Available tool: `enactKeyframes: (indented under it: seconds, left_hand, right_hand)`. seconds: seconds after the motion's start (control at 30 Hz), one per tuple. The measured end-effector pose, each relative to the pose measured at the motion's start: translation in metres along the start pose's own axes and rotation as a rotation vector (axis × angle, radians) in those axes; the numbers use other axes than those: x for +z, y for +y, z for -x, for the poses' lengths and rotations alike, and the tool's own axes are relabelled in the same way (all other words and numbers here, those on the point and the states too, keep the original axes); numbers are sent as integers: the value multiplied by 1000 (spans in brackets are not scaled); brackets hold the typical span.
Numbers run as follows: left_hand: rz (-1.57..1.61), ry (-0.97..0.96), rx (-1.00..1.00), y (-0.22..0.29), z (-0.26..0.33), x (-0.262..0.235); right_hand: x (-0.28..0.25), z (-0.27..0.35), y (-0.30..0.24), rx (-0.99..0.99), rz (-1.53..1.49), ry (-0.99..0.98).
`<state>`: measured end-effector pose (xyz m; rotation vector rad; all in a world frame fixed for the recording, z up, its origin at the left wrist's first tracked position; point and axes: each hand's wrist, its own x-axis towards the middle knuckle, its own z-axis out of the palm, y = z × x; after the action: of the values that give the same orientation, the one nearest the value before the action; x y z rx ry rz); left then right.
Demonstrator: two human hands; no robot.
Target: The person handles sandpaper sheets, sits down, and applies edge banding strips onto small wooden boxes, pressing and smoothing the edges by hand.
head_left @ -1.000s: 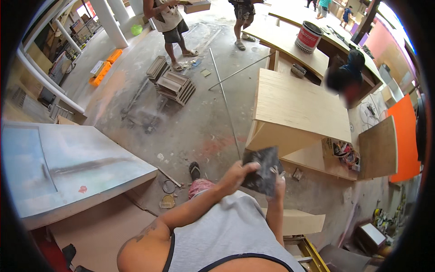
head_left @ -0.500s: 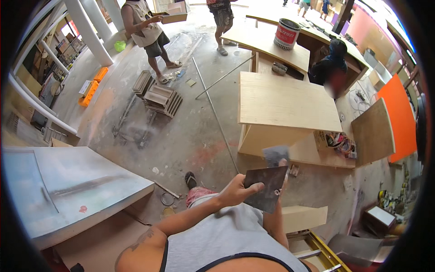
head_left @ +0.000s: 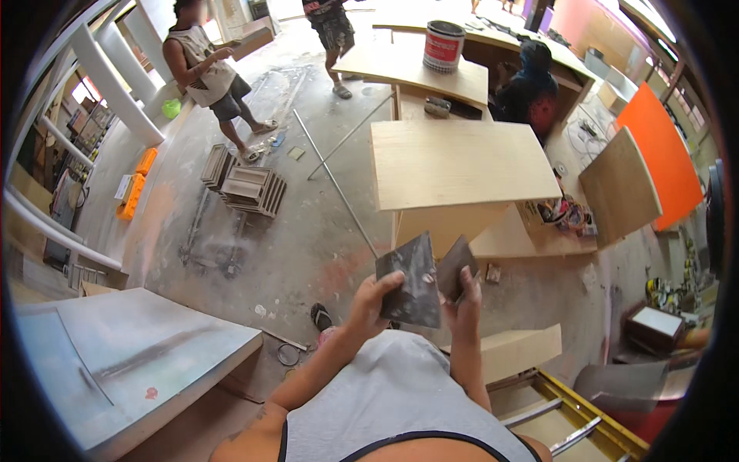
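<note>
My left hand grips a dark grey, roughly rectangular flat sheet with pale smudges, its thumb across the near face. Just to the right, my right hand is closed on a smaller dark flat sheet, held tilted with a corner up. The two sheets are close together in front of my chest, with a narrow gap between their upper parts. Whether they are sandpaper or spreader plates I cannot tell. Fingers behind both sheets are hidden.
A plywood cabinet stands ahead, a paint bucket behind it. Left is a painted panel; lower right, a yellow ladder. Metal rods and stacked trays are on the floor. Other people stand or crouch farther off.
The left sheet has moved left and turned more upright. The right sheet, partly behind it before, now shows beside it, tilted differently. The whole view has shifted a little to the right.
</note>
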<state>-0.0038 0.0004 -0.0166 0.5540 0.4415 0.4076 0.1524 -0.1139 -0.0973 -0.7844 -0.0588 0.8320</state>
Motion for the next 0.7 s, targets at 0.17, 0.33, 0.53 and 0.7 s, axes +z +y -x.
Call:
enactKeyframes:
  seconds: [0.17, 0.33, 0.53, 0.7]
  left_hand:
    - [332, -262, -252, -3, -10, -19]
    - [168, 133, -84, -12, -32, -43]
    - [494, -167, -223, 5, -3, -51]
    - [458, -181, -200, -11, -4, -78]
  right_hand:
    - [8, -38, -23, 78, -158, -175]
    - [27, -16, 1, -75, 647, -278]
    - [77, 2, -24, -2, 0, -68]
    - [76, 4, -12, -28, 669, -508]
